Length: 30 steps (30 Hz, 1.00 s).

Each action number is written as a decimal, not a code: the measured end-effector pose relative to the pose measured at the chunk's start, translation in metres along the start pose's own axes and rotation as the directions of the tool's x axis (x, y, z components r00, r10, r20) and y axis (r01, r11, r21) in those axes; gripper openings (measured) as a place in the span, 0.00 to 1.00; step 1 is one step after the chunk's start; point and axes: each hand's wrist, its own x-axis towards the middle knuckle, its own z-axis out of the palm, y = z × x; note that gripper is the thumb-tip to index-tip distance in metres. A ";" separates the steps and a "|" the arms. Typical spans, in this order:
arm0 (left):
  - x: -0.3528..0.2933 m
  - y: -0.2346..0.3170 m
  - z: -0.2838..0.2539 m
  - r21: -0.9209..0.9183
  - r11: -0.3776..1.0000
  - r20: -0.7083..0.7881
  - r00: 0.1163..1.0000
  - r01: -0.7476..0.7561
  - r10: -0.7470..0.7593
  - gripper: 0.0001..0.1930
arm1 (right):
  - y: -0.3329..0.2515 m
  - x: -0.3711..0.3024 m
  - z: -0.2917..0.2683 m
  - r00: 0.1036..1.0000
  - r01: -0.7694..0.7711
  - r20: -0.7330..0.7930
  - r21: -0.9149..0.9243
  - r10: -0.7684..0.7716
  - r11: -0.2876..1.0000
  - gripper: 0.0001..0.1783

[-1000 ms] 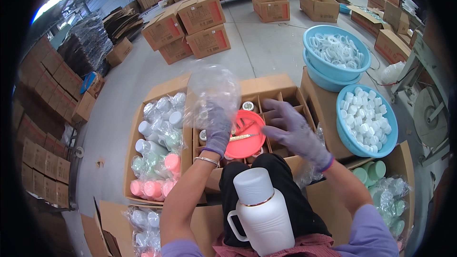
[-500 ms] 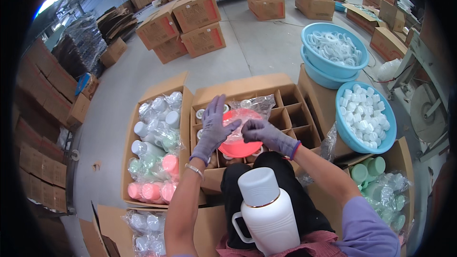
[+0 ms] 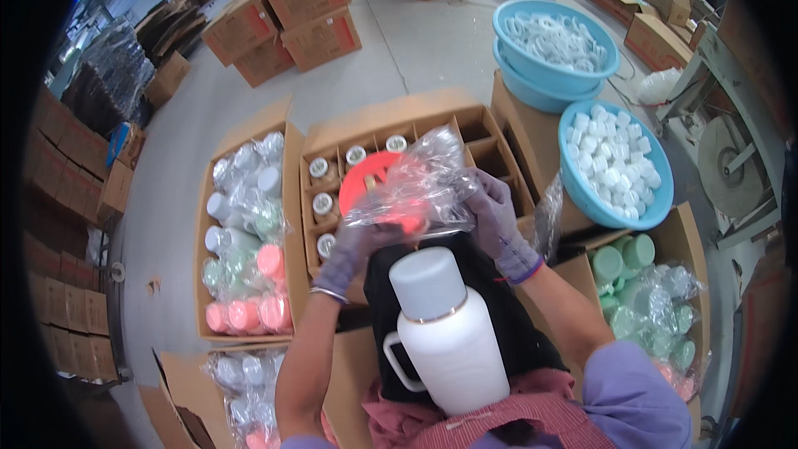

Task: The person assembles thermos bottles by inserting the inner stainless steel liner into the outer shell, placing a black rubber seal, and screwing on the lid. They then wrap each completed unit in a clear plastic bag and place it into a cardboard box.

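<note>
A clear plastic bag (image 3: 428,170) is stretched between my two gloved hands. The fingers of my left hand (image 3: 356,251) close on its near left edge. My right hand (image 3: 496,220) pinches its right side. Behind and partly under the bag sits a red round dish (image 3: 359,176), with small pieces in it that I cannot make out. It rests on a divided cardboard carton (image 3: 312,237) holding several silver-topped bottles (image 3: 322,203). On my lap, below the hands, leans a white jug (image 3: 465,349) with a grey lid and a side handle.
To the left, a carton (image 3: 293,199) holds bagged white, green and pink jugs. At right stand a blue basin of white caps (image 3: 615,162) and a basin of translucent rings (image 3: 555,37). Green jugs (image 3: 636,254) fill a carton at lower right. Stacked cartons (image 3: 307,0) stand behind.
Both hands have drawn nearer to me and now hold the plastic bag, opened out and lifted off the red dish. The view has shifted, so the surroundings sit higher and further left.
</note>
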 end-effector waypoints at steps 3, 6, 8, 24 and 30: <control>-0.074 0.008 0.037 -0.033 0.980 -0.165 0.968 -0.198 0.190 0.24 | 0.009 -0.057 -0.036 0.993 0.098 0.111 -0.716 -0.027 0.691 0.16; -0.174 -0.008 0.094 0.382 0.880 -0.312 0.857 -0.283 0.411 0.23 | -0.005 -0.127 -0.014 0.980 0.169 0.048 -0.721 -0.195 0.672 0.15; -0.214 -0.028 0.106 0.475 0.878 -0.436 0.852 -0.055 0.289 0.19 | -0.014 -0.153 -0.017 0.856 0.517 0.383 -0.651 -0.348 0.556 0.15; -0.338 -0.082 0.175 -0.093 0.985 -0.540 0.839 -0.147 0.074 0.21 | 0.003 -0.295 -0.072 0.739 0.601 0.661 -0.733 0.129 0.318 0.17; -0.297 -0.057 0.163 -0.237 0.626 -0.472 0.651 -0.743 0.594 0.16 | -0.068 -0.262 -0.035 0.847 -0.484 0.117 -0.234 0.519 0.843 0.21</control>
